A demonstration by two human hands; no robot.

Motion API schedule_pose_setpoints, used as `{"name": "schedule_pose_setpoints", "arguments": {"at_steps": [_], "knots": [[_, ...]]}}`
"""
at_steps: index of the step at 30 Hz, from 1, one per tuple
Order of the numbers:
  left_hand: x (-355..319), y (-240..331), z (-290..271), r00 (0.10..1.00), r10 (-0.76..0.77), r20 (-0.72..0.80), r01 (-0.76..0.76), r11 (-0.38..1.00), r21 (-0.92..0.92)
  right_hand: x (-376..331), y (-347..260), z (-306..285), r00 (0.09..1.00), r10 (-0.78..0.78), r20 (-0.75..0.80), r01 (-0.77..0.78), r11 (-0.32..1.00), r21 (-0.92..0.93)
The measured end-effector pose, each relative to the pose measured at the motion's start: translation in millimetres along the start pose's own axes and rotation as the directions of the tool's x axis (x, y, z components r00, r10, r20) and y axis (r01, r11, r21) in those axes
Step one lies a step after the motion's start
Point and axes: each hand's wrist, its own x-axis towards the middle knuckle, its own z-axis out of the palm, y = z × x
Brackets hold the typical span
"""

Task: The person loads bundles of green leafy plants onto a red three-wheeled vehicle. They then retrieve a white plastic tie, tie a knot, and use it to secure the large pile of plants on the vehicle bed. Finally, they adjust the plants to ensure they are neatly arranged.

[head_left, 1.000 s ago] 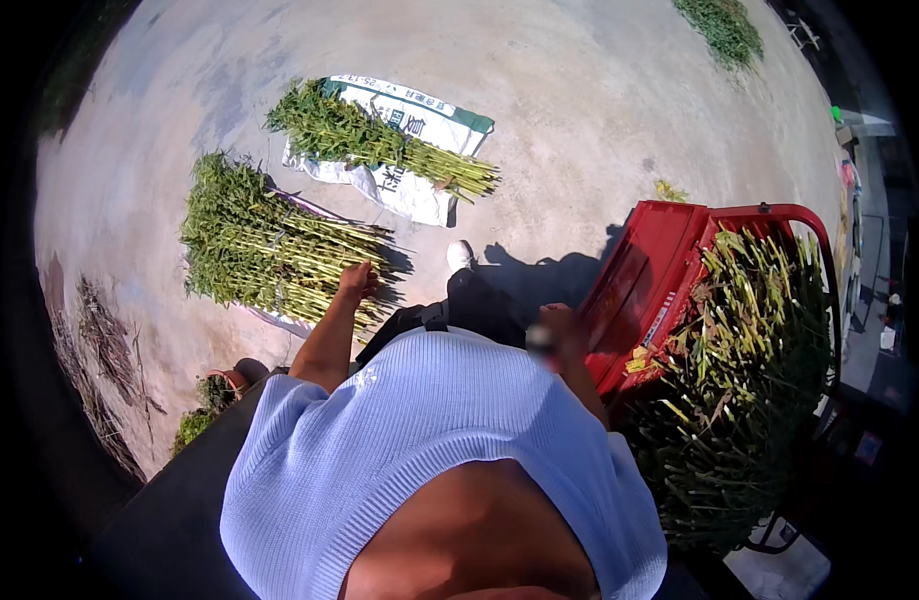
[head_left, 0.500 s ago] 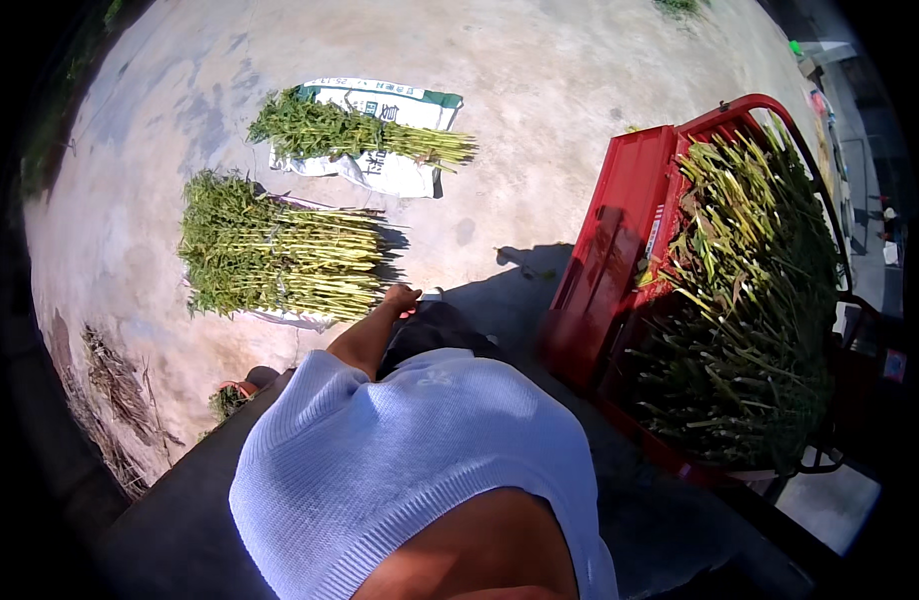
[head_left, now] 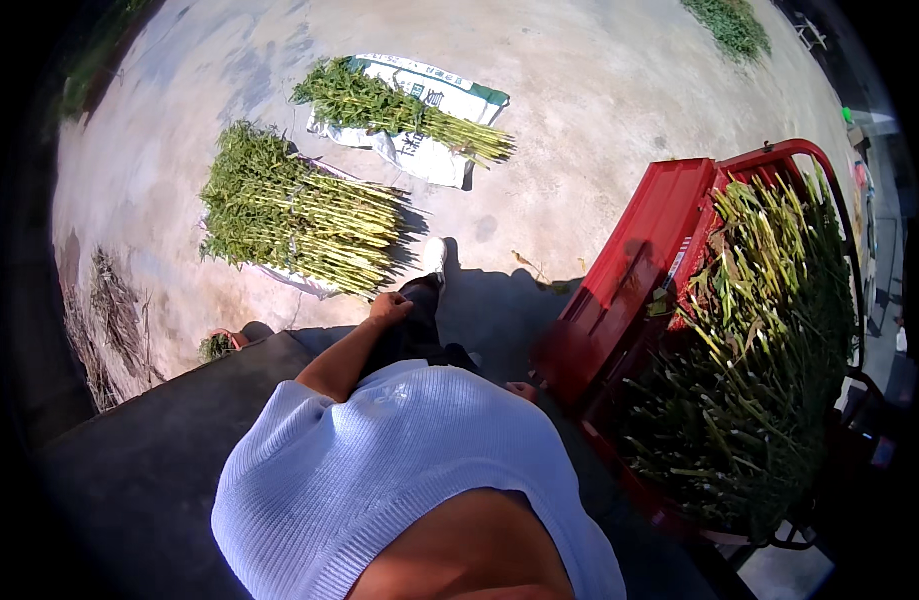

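Note:
My left hand (head_left: 390,307) hangs beside my dark trouser leg, its fingers loosely curled with nothing seen in them. Low by the tailgate of a red cargo cart (head_left: 620,270), a small part of my right hand (head_left: 523,391) shows past my white knit top; its fingers are mostly hidden. Ahead of my left hand lies a wide pile of cut leafy stalks (head_left: 310,215), leaves to the left and pale stems to the right. Beyond it, a smaller bundle of stalks (head_left: 410,112) rests on a white and green sack (head_left: 435,165). Many more cut stalks (head_left: 760,330) fill the cart bed.
At the left, a pot with a green plant (head_left: 220,345) stands near a dark ledge (head_left: 180,430), with dry brush (head_left: 120,315) further left. More greenery (head_left: 730,28) lies on the concrete at the far right. The cart's red rail (head_left: 780,150) curves above its load.
My view has turned, so the piles and cart appear tilted and shifted right. One white shoe has come forward near the stalks. My left hand now sits farther back from the stem ends, and my right hand shows.

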Motion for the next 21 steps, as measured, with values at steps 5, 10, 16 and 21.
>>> {"name": "schedule_pose_setpoints", "arguments": {"at_steps": [5, 10, 16, 21], "knots": [[32.7, -17.3, -24.9, 0.985, -0.015, -0.170, 0.025, 0.998, 0.056, 142.3, -59.2, -9.4, 0.940, 0.138, 0.312, -0.130, 0.990, -0.047], [108.0, 19.3, -65.3, 0.990, -0.111, -0.082, 0.129, 0.956, 0.263, 294.3, -172.2, 26.4, 0.971, -0.131, 0.200, 0.222, 0.805, -0.550], [144.0, 75.5, -62.3, 0.875, -0.433, 0.214, 0.280, 0.816, 0.506, 446.5, -416.9, 137.6, 0.838, -0.190, 0.512, 0.540, 0.158, -0.827], [205.1, 106.0, -59.9, 0.892, -0.423, 0.157, 0.322, 0.841, 0.436, 590.3, -460.9, 246.0, 0.762, -0.085, 0.642, 0.620, -0.190, -0.761]]}}
